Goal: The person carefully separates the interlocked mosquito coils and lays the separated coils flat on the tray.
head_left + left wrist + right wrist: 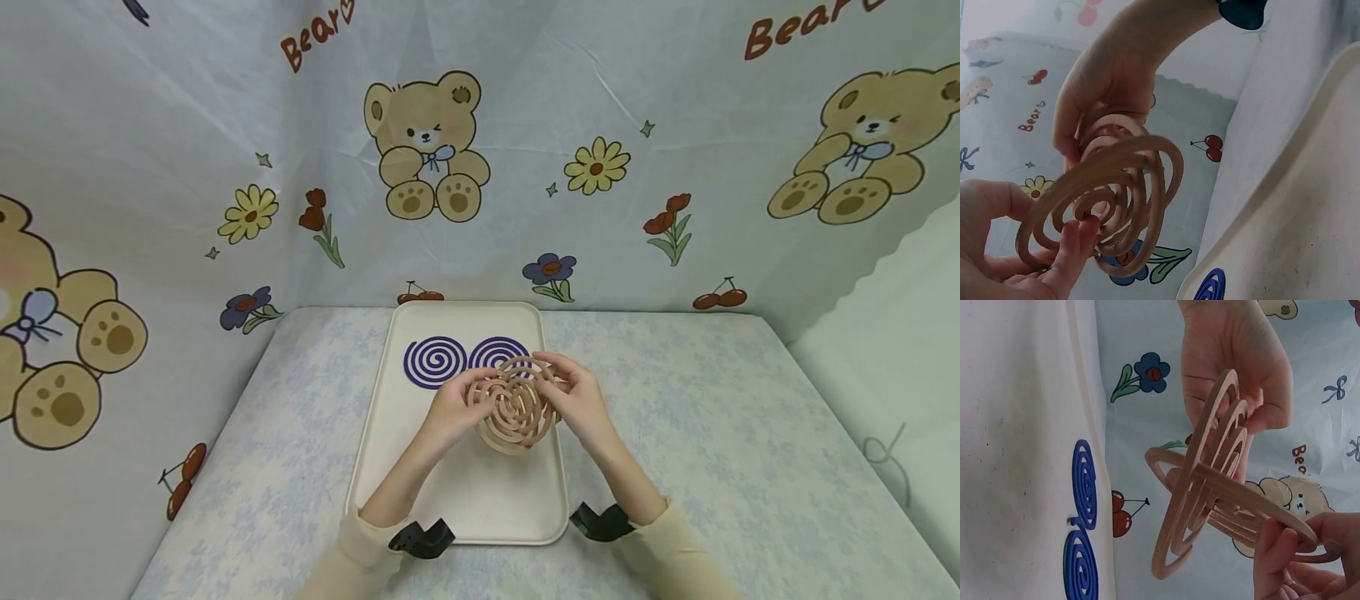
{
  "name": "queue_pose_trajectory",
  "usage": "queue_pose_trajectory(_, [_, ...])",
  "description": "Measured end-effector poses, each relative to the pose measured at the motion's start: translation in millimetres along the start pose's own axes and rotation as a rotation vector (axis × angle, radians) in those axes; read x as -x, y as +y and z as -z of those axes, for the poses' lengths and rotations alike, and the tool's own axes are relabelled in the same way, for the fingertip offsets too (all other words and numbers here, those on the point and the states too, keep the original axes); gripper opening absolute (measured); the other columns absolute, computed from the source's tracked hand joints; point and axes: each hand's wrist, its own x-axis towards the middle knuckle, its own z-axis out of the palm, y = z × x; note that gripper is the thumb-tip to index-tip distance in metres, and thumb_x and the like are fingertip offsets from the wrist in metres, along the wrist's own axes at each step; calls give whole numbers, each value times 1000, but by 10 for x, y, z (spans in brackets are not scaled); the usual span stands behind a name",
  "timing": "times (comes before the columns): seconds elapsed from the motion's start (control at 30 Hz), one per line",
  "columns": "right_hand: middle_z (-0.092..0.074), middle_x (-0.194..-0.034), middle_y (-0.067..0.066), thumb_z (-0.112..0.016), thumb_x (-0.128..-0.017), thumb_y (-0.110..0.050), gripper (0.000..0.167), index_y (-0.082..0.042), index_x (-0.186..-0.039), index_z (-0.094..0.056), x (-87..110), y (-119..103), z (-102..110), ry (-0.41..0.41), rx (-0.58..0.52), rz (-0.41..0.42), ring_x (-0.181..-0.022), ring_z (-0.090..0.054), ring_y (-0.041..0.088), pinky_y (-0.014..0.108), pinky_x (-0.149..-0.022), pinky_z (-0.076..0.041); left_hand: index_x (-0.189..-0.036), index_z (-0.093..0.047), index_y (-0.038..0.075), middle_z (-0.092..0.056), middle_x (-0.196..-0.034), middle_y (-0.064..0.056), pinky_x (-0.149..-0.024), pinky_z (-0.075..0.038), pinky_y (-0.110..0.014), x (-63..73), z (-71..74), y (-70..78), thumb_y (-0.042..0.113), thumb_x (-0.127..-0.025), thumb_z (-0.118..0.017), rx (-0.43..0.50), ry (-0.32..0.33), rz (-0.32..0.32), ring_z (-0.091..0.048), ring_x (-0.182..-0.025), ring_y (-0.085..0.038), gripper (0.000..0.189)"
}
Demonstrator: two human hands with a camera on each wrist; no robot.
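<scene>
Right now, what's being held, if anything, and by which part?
Crossed tan spirals, in both hands: in the head view, the left hand pinches their left edge, the right hand their upper right edge.

Behind the table [712, 425] and along its left side hung a pale cloth [510, 233], which was printed with tan bears [426, 137], flowers [597, 168], cherries [733, 297] and the word "Bear" [321, 32]. The table top had a faint, cloudy blue pattern. At the right stood a plain white surface [907, 333]. The light was soft.
</scene>
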Motion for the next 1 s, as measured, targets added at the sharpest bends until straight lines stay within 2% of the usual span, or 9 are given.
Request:
queue_pose_trajectory(0.07, [-63,-100,27,-61,-91,-7,35,-1,-125,-57,-9,10,7,-33,30,1,-52,-54,2,18,-43,-44,-112,-66,-1,-68,-103,-17,-67,-52,-13,-1,-26,-2,7,-86,-66,18,23,-4,-61,-80,-6,28])
queue_pose_trajectory(0.17, [-65,-86,21,-63,-89,-9,31,0,-119,-61,-29,22,43,-48,77,23,-48,-52,3,22,-39,-42,-104,-68,-6,-70,-99,-22,-67,-55,-14,15,-43,22,8,-88,-66,27,53,-21,-69,-81,-15,22])
queue_pose_trajectory(0.33, [-67,-73,16,-65,-88,-7,33,4,-119,-61,-75,53,108,-110,143,22,-48,-56,9,29,-38,-46,-118,-62,-5,-71,-94,-25,-61,-57,-20,31,15,50,3,-87,-65,5,73,-38,-71,-79,-33,33])
queue_pose_trajectory(0.53, [-66,-65,2,-65,-88,-5,36,8,-121,-59,-108,91,117,-117,26,-43,-47,-56,10,26,-38,-46,-119,-63,4,-73,-89,-19,-62,-56,-18,-17,117,-11,4,-86,-65,50,121,7,-71,-70,-19,33])
queue_pose_trajectory(0.6, [-65,-63,-4,-65,-88,-6,37,8,-122,-58,-110,93,101,-104,-14,-67,-48,-56,8,25,-39,-45,-119,-63,6,-74,-89,-18,-64,-57,-19,-30,143,-19,5,-86,-65,58,129,4,-71,-71,-16,33])
queue_pose_trajectory(0.7, [-64,-64,-8,-63,-89,-6,39,8,-124,-56,-106,87,79,-138,-22,-83,-50,-54,5,23,-41,-44,-119,-63,7,-74,-87,-16,-61,-55,-18,-36,162,-22,5,-85,-64,41,113,-8,-70,-69,-13,34])
queue_pose_trajectory(0.77, [-64,-67,-6,-62,-90,-8,39,6,-126,-56,-100,82,66,-181,-1,-91,-50,-52,5,23,-42,-44,-120,-63,6,-74,-84,-16,-55,-51,-16,-33,157,-25,5,-84,-64,22,89,-15,-66,-63,-10,36])
queue_pose_trajectory(0.87, [-68,-74,6,-61,-91,-13,36,2,-124,-59,-87,73,53,-242,52,-71,-47,-49,5,22,-41,-42,-120,-62,3,-73,-82,-16,-51,-49,-16,-23,118,-30,5,-84,-66,6,51,-32,-63,-59,-11,37])
queue_pose_trajectory(1.0, [-70,-82,22,-64,-91,-15,31,2,-117,-63,-63,61,43,-245,110,-14,-45,-48,5,21,-39,-41,-118,-63,3,-72,-84,-19,-54,-52,-16,14,44,-18,6,-82,-70,11,54,-74,-66,-63,-17,36])
